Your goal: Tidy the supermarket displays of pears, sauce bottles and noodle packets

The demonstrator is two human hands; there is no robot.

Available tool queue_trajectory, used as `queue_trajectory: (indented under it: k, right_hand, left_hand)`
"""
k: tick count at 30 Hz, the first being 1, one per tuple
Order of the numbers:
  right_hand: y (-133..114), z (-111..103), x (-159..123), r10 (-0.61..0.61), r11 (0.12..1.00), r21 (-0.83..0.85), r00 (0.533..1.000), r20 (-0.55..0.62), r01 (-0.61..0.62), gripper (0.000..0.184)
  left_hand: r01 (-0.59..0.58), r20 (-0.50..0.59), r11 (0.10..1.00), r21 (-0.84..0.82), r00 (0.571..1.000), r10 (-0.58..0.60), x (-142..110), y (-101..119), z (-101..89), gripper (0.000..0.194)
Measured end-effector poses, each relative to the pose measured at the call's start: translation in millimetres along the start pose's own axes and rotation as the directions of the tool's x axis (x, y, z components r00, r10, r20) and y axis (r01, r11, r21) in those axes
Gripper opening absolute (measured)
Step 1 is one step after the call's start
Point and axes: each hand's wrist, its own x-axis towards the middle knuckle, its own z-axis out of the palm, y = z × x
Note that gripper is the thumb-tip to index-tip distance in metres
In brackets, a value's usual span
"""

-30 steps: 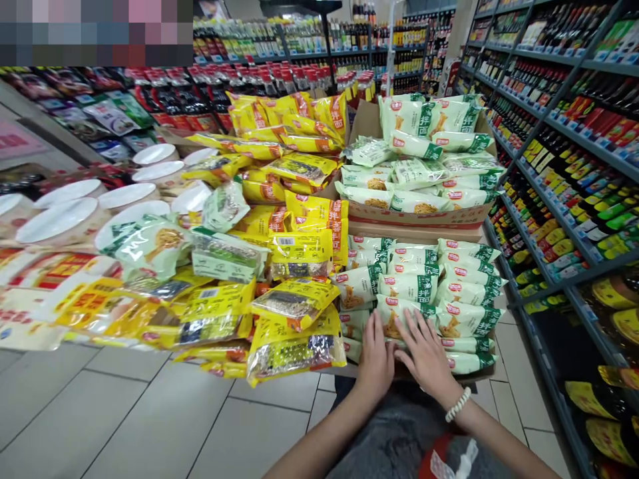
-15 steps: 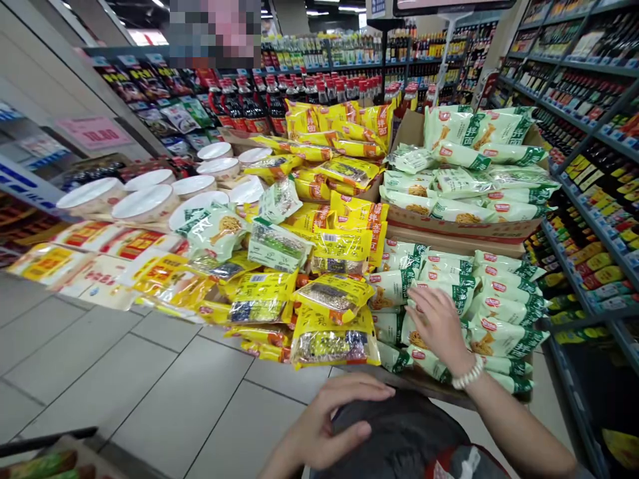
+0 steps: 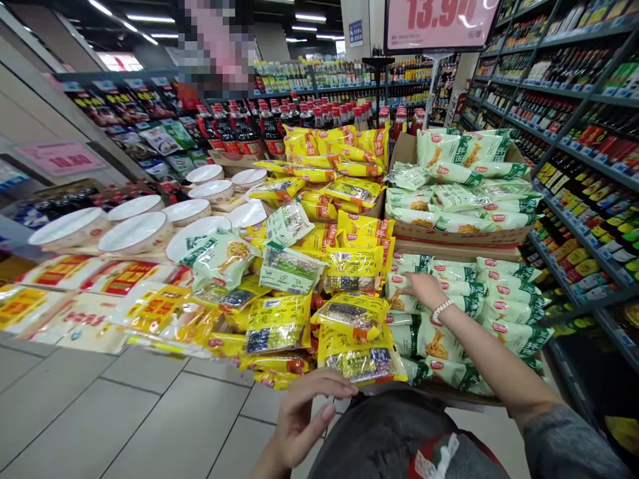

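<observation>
Hands are well apart: the right hand point(image 3: 424, 290) stretches onto green packets point(image 3: 440, 340) at centre-right, grip unclear; the left hand point(image 3: 293, 416), bottom centre, curves its fingers, thumb spread.

Under ceiling lights point(image 3: 151, 18), glare flecks yellow packets point(image 3: 278, 322); the left edge seems blurred.

We are resting our right hand point(image 3: 424, 290) (we are wearing a pale beaded bracelet point(image 3: 441, 309) there) on the lower green packets point(image 3: 508, 310) and holding our left hand point(image 3: 293, 420) half-curled near the yellow packets point(image 3: 278, 322); farther left, white bowls point(image 3: 134, 233) are standing close together.
</observation>
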Motion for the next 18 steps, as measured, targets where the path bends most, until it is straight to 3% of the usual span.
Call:
queue_trajectory:
  k: [5,8,10,13,16,18]
  right_hand:
    - [-18.4,-9.4,-5.9,-0.050,0.999,-0.011,0.999,-0.004,0.050,0.045]
    - [-26.4,-8.6,-41.9,-0.021,0.999,-0.034,0.986,-0.164,0.015,0.052]
    - [-26.1,6.5,-70.9,-0.028,0.999,-0.047,0.929,-0.368,0.011,0.059]
    - [-15.6,47.2,-99.1,-0.043,0.997,-0.074,0.883,-0.468,0.009,0.069]
    - [-0.2,81.9,-102.9,-0.050,0.995,-0.103,0.888,-0.456,0.003,0.079]
    - [6.5,90.1,-100.3,-0.065,0.995,-0.102,0.894,-0.442,0.022,0.083]
  left_hand:
    - [-0.076,0.004,0.994,0.078,0.997,0.076,3.0,-4.2,-17.8,0.021]
    - [-0.066,-0.133,0.964,0.256,0.986,0.103,16.0,-9.2,-42.6,0.022]
    - [0.091,-0.317,0.901,0.424,0.947,0.053,34.0,-18.5,-66.0,0.022]
    - [0.425,-0.548,0.672,0.607,0.836,-0.033,69.7,-42.2,-103.2,0.047]
    - [0.608,-0.610,0.447,0.656,0.776,-0.160,99.4,-69.3,-131.5,0.086]
    - [0.689,-0.628,0.372,0.622,0.723,-0.289,109.3,-82.4,-143.0,0.097]
